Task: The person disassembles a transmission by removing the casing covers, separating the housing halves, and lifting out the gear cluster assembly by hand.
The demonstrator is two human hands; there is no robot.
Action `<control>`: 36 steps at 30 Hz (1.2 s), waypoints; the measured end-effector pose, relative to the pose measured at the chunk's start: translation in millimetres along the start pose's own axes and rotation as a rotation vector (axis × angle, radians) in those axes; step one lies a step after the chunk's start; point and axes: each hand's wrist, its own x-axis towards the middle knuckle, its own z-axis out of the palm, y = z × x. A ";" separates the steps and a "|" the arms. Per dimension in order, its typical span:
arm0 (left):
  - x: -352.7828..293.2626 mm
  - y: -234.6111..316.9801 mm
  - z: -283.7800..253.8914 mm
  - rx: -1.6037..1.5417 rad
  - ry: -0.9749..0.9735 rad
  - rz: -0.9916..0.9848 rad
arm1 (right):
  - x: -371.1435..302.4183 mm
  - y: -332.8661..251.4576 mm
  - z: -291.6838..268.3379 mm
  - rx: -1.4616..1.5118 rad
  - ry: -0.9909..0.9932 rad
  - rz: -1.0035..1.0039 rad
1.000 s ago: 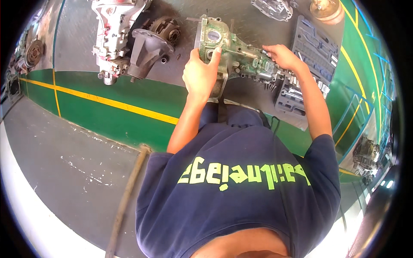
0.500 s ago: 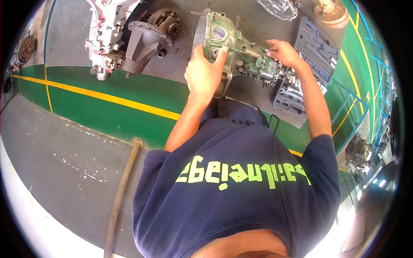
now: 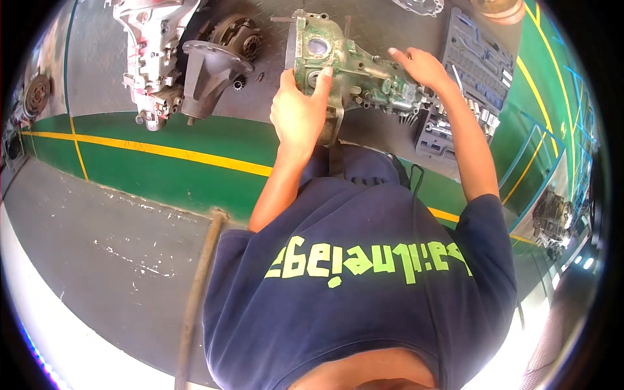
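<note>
A greenish metal gearbox (image 3: 364, 70) lies on its side in front of me, its wide bell housing to the left and its narrow end to the right. My left hand (image 3: 299, 114) grips the near part of the bell housing, thumb laid beside a round opening and fingers at the rim. Over the narrow end is my right hand (image 3: 422, 68), its fingers reaching left, apart from one another and with nothing visible in them. Whether those fingers touch the casing I cannot tell. Beside that end sits an opened grey socket set case (image 3: 434, 144) with sockets in it.
To the left stand a silver-and-red gearbox casing (image 3: 156, 55) and a grey differential housing (image 3: 211, 75). A thin metal housing (image 3: 422, 5) and a round brass-coloured part (image 3: 499, 9) lie at the back right. Blue railings (image 3: 536, 182) rise at the right.
My right hand has lifted slightly and its fingers have come away from the top of the casing. My left hand keeps its grip. The whole view has shifted a little.
</note>
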 end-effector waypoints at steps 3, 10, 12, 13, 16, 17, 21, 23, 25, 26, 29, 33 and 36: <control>-0.8 -0.2 1.0 0.005 0.017 0.002 | -2.4 -22.8 -18.3 -0.153 -0.250 0.006; -2.1 2.8 1.7 -0.010 0.038 0.023 | -5.6 -42.6 -10.4 -0.388 -0.046 -0.093; -2.9 2.1 2.3 0.002 0.045 0.022 | -7.6 -46.4 -15.0 -0.588 -0.066 -0.316; -3.1 1.1 3.1 -0.012 0.048 0.026 | -9.4 -46.1 -14.9 -0.573 -0.047 -0.303; -5.9 3.8 4.0 -0.038 0.044 0.051 | 1.0 -14.4 -10.1 -0.501 0.016 -0.420; -6.8 6.0 4.7 -0.057 0.039 0.062 | -3.8 -1.2 -7.0 -0.489 0.024 -0.410; -10.1 13.1 22.4 0.142 0.551 0.677 | -42.2 40.3 -13.4 0.166 0.205 -0.181; -7.7 48.3 29.5 0.198 0.393 0.809 | -74.8 68.6 -5.6 0.502 0.297 0.018; 6.9 74.5 52.9 0.211 0.045 0.974 | -104.0 112.3 26.3 0.642 0.439 0.112; 25.0 84.3 75.5 0.175 -0.146 1.016 | -116.6 137.0 48.6 0.684 0.515 0.152; 62.0 108.1 148.0 0.532 -0.509 1.050 | -152.1 221.1 122.4 0.527 0.424 0.497; 81.9 127.0 217.9 1.109 -0.863 0.884 | -189.3 272.9 198.2 0.296 0.502 0.765; 76.4 136.9 223.5 1.190 -0.864 0.881 | -197.9 277.9 215.8 0.433 0.600 0.859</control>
